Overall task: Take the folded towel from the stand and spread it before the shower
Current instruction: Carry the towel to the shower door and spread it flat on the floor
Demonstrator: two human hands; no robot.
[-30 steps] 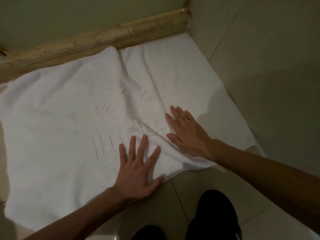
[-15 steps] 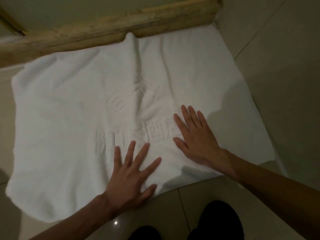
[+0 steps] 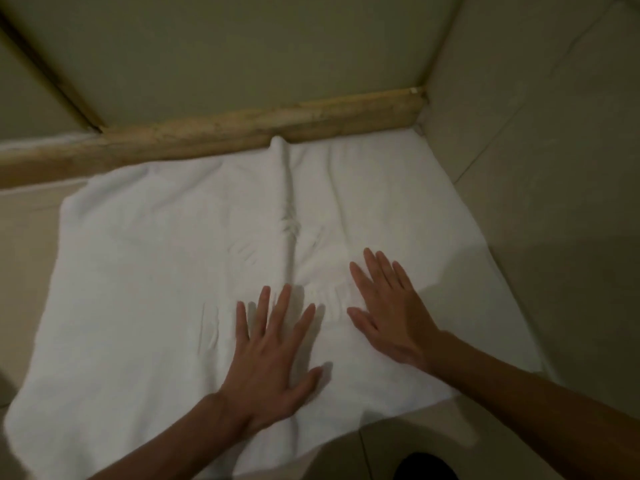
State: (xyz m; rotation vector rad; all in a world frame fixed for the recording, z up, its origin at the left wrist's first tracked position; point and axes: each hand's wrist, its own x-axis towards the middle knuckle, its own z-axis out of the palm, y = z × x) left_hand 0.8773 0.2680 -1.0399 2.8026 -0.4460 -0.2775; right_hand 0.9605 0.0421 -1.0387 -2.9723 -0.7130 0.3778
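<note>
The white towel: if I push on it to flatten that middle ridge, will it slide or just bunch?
The white towel looks soft and floppy: its ridge suggests it bunches rather than holds shape. On the smooth floor tile it may slide as one piece. Flat, spread hands, left hand and right hand, probably suit it.

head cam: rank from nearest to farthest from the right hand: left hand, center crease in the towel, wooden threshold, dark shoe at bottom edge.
From the right hand:
1. Center crease in the towel, just to its left.
2. Left hand, lower left, flat on the towel; close to the crease, a narrow call.
3. Dark shoe, below at the frame's bottom edge.
4. Wooden threshold, beyond the towel's far edge.
</note>
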